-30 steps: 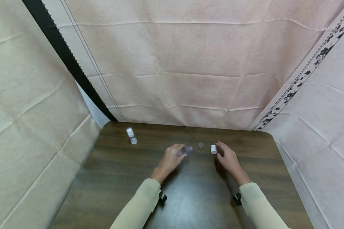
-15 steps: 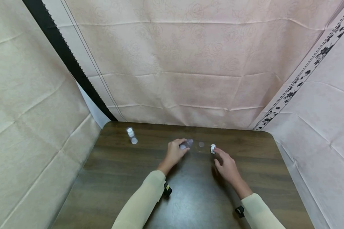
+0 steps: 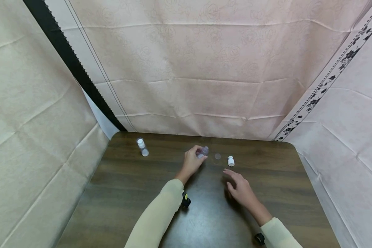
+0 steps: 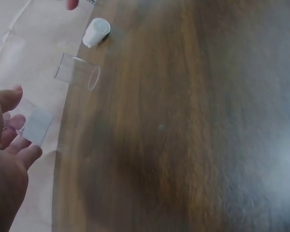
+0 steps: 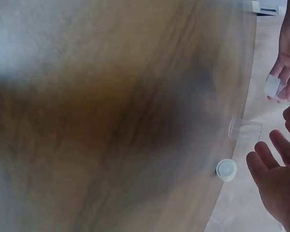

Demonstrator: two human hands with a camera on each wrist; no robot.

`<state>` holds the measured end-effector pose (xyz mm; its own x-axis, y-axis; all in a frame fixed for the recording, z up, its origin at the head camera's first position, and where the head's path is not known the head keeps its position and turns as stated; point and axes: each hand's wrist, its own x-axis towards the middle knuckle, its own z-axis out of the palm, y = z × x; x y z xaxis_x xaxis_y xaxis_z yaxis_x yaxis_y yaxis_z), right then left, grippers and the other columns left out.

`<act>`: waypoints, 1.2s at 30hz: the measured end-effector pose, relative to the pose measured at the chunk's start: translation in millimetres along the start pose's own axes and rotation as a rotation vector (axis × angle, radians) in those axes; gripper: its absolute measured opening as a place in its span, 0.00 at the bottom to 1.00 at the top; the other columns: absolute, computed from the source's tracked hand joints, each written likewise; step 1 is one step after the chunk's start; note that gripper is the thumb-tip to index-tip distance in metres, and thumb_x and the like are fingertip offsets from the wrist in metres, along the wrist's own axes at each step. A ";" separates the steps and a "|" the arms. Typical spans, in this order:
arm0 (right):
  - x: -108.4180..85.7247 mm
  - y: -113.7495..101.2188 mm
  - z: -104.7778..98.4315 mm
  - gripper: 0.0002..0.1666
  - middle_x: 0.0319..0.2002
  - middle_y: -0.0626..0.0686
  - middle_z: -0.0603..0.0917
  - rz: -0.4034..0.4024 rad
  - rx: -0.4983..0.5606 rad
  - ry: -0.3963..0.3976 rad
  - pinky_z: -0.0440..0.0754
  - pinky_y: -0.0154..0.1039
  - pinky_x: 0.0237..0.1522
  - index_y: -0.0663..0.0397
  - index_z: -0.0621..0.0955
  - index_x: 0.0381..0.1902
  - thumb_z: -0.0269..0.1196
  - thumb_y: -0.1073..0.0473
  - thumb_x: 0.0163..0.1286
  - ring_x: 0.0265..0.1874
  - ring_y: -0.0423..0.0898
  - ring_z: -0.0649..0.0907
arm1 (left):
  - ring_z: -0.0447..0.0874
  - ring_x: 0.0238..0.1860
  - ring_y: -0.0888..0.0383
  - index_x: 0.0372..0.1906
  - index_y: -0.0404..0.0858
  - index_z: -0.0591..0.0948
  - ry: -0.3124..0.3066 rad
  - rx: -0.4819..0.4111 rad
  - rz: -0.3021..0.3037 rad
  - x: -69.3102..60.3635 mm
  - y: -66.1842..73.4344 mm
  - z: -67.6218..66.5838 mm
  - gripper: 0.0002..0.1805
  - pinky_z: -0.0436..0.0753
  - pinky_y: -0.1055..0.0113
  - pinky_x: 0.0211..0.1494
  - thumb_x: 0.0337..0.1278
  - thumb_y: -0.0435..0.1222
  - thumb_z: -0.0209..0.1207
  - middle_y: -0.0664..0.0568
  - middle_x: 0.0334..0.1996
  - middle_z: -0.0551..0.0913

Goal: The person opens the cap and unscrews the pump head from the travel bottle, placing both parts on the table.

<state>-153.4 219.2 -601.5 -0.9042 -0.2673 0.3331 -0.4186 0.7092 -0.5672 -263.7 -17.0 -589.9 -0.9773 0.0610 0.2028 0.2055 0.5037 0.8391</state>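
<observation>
My left hand (image 3: 191, 161) holds a small clear bottle (image 3: 204, 150) between thumb and fingers. In the left wrist view, a whitish block-like end (image 4: 37, 126) of it shows between the fingers. To its right a clear open cylinder (image 3: 217, 156), like a see-through cover, stands on the table. Beside that is a small white cap-like piece (image 3: 230, 161), rounded and stepped in the left wrist view. My right hand (image 3: 240, 189) hovers nearer to me than the white piece, apart from it, fingers loosely bent and holding nothing.
A second clear bottle with a white top (image 3: 142, 147) stands at the far left of the brown wooden table (image 3: 127, 199). Pale cloth (image 3: 204, 86) hangs behind the table's back edge, with more cloth at both sides.
My right hand has left the white piece and drawn back toward me. The left hand has moved away from me and slightly right with the clear bottle.
</observation>
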 end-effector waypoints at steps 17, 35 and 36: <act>-15.4 -7.2 9.7 0.27 0.64 0.57 0.83 0.013 0.032 -0.098 0.79 0.59 0.62 0.57 0.81 0.64 0.68 0.69 0.67 0.64 0.57 0.81 | 0.90 0.49 0.47 0.54 0.36 0.82 -0.005 -0.055 -0.096 6.7 -10.9 16.6 0.19 0.88 0.57 0.52 0.59 0.31 0.72 0.41 0.50 0.88; -17.1 -8.0 10.6 0.26 0.65 0.58 0.82 0.021 0.036 -0.143 0.79 0.60 0.62 0.59 0.81 0.64 0.68 0.68 0.68 0.64 0.57 0.81 | 0.87 0.55 0.46 0.60 0.35 0.81 -0.043 -0.006 -0.129 6.5 -17.7 23.3 0.23 0.86 0.54 0.56 0.59 0.31 0.72 0.39 0.54 0.87; -16.9 -7.6 10.5 0.26 0.66 0.59 0.81 0.015 0.024 -0.142 0.79 0.60 0.62 0.59 0.80 0.65 0.68 0.68 0.69 0.64 0.58 0.80 | 0.86 0.55 0.46 0.60 0.35 0.80 -0.048 -0.003 -0.124 6.2 -18.2 22.5 0.24 0.86 0.54 0.56 0.59 0.32 0.72 0.39 0.54 0.87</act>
<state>-135.8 211.5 -610.8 -0.9123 -0.3482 0.2153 -0.4057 0.6981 -0.5900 -274.6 -6.4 -615.2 -0.9965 0.0395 0.0731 0.0830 0.5070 0.8579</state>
